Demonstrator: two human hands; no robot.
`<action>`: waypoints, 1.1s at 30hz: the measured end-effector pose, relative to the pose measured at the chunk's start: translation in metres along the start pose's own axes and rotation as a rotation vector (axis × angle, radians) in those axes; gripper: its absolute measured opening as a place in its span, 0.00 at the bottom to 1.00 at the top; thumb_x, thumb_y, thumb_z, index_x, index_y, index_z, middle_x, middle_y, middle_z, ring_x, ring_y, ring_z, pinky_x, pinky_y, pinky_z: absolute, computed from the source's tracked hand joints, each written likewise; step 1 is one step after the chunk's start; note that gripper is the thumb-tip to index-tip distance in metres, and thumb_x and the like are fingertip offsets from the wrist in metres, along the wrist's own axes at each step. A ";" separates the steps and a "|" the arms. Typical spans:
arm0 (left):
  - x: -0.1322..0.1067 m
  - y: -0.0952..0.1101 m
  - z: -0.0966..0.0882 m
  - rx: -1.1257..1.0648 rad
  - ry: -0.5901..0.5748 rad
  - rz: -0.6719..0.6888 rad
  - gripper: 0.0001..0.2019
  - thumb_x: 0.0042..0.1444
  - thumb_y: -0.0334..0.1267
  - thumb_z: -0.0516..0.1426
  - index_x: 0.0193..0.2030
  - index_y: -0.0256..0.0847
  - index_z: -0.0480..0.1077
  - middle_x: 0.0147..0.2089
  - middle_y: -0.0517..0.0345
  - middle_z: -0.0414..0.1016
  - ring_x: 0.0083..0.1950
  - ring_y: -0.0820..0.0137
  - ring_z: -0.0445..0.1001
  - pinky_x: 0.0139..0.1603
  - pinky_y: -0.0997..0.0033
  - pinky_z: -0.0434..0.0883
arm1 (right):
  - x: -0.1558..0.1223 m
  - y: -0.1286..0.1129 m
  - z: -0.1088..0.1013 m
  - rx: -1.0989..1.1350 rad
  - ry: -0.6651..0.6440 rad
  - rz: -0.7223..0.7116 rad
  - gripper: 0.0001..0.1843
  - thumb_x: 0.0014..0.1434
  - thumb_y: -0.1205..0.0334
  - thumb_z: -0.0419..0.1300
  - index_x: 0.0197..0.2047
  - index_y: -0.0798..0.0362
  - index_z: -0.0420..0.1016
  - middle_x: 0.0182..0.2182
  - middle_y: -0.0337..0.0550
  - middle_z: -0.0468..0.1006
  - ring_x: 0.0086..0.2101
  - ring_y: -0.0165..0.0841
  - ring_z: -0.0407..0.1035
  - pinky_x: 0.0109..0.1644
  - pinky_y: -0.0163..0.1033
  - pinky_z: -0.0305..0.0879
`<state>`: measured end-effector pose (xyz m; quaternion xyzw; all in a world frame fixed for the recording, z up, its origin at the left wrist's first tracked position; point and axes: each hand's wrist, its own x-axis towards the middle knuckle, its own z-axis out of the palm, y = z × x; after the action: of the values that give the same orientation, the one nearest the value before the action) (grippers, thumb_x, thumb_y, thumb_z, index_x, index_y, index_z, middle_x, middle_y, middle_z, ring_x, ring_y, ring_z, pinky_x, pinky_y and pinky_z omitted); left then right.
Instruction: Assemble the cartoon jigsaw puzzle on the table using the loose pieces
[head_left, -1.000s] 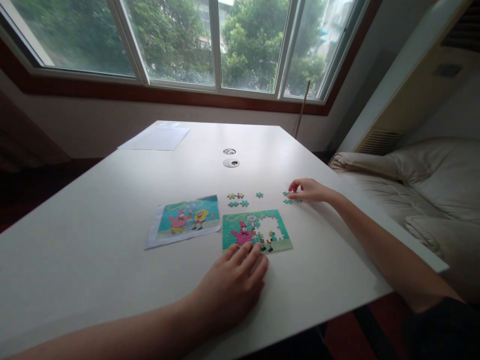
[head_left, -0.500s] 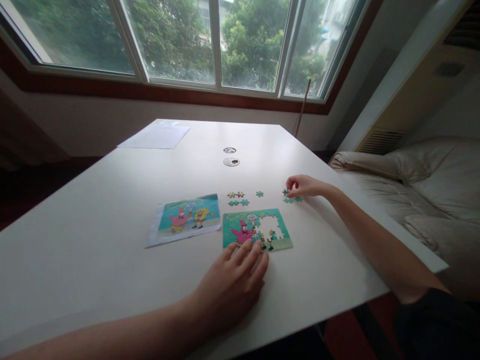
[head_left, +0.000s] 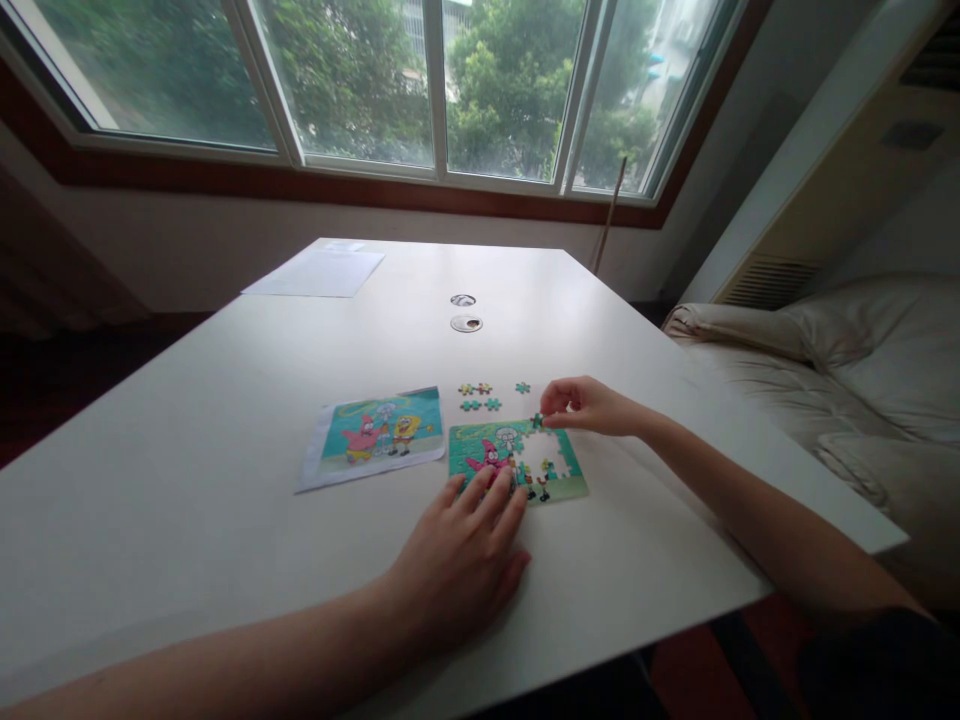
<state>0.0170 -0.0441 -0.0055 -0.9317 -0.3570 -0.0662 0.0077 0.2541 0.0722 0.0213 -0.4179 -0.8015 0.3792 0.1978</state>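
A partly filled jigsaw puzzle (head_left: 472, 437) lies on the white table, with a gap in its right half. My left hand (head_left: 469, 545) rests with spread fingers over its lower left part, fingertips on the pink figure. Above the puzzle's top edge, my right hand (head_left: 581, 405) pinches a small green puzzle piece (head_left: 537, 421) between thumb and fingers. Just beyond the puzzle lie loose pieces: a pair with yellow (head_left: 475, 389), a green pair (head_left: 481, 405) and a single green piece (head_left: 523, 387). Left of the puzzle is a printed reference picture (head_left: 379, 430) of the same cartoon scene.
White sheets of paper (head_left: 315, 272) lie at the table's far left corner. Two round fittings (head_left: 466, 324) are set into the tabletop (head_left: 225, 400). A cream leather sofa (head_left: 847, 370) stands to the right, and a window is behind the table.
My right hand has moved left and toward me, carrying a green piece from the right-hand loose pieces to the puzzle's top edge. My left hand stays on the puzzle, its fingers slightly shifted.
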 end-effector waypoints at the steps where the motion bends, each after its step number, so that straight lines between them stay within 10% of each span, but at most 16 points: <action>1: 0.000 0.000 0.000 -0.001 0.004 0.001 0.23 0.60 0.47 0.44 0.59 0.38 0.57 0.61 0.46 0.58 0.60 0.54 0.57 0.55 0.52 0.57 | -0.001 -0.006 0.007 0.012 -0.024 -0.002 0.13 0.48 0.56 0.62 0.33 0.58 0.70 0.26 0.40 0.73 0.27 0.26 0.65 0.30 0.32 0.59; 33: 0.000 0.001 -0.001 -0.008 0.005 0.007 0.22 0.60 0.45 0.44 0.58 0.37 0.58 0.61 0.44 0.58 0.59 0.53 0.58 0.54 0.51 0.59 | -0.005 -0.021 0.038 -0.195 0.000 -0.008 0.08 0.49 0.60 0.61 0.31 0.55 0.76 0.25 0.39 0.75 0.24 0.25 0.62 0.28 0.30 0.57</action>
<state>0.0178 -0.0451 -0.0043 -0.9328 -0.3536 -0.0698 0.0048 0.2215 0.0434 0.0134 -0.4321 -0.8362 0.2989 0.1576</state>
